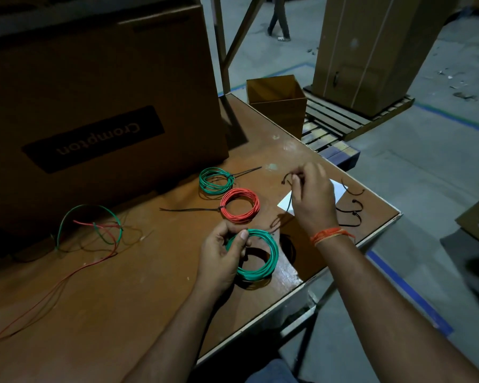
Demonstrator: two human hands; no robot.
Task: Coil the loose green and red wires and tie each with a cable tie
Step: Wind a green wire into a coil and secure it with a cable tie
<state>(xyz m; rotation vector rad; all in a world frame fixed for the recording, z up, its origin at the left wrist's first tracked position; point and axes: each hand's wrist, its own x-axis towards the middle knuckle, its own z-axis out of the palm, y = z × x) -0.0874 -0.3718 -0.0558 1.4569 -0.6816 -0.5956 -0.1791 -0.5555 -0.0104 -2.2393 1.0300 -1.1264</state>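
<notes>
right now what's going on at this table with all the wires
A person is bundling wire. The left hand grips a coiled green wire not yet tied, while the right hand pinches a black cable tie picked from the spare ties near the table corner. A smaller green coil and a red coil lie already tied. Loose green and red wires remain at the left.

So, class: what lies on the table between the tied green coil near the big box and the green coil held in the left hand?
In the head view, the tied red coil lies between them.
</notes>
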